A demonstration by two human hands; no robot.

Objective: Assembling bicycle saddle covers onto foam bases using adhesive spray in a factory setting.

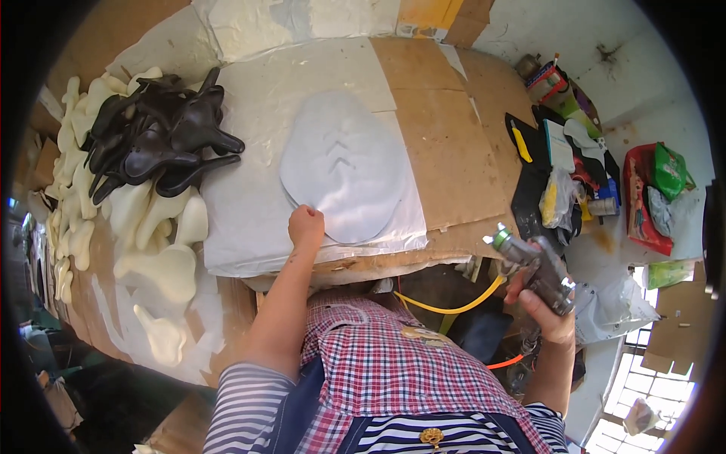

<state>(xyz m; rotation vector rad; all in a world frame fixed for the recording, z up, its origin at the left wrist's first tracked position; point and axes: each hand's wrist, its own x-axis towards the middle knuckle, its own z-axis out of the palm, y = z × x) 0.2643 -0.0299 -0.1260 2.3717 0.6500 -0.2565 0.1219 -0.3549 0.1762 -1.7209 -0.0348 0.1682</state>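
Observation:
My left hand (306, 227) is closed at the lower left edge of a pale grey, rounded saddle-cover-shaped piece (344, 170), fingers pinched on its rim. Chevron marks run down the middle of this piece. More than one layer seems to show along its left edge, so it may be a stack. Off to the right, my right hand (548, 321) grips a spray gun (550, 276) with a green ring near its nozzle. That gun is held in the air past the table's front edge, its nozzle toward the upper left.
Dark brown saddle shapes (155, 136) are piled at left on cream foam saddle pads (151, 219). White sheeting (242, 204) and cardboard (439, 144) cover the table. A yellow hose (454, 308) hangs below its front edge. Tools, a yellow cutter (520, 141) and bags lie at right.

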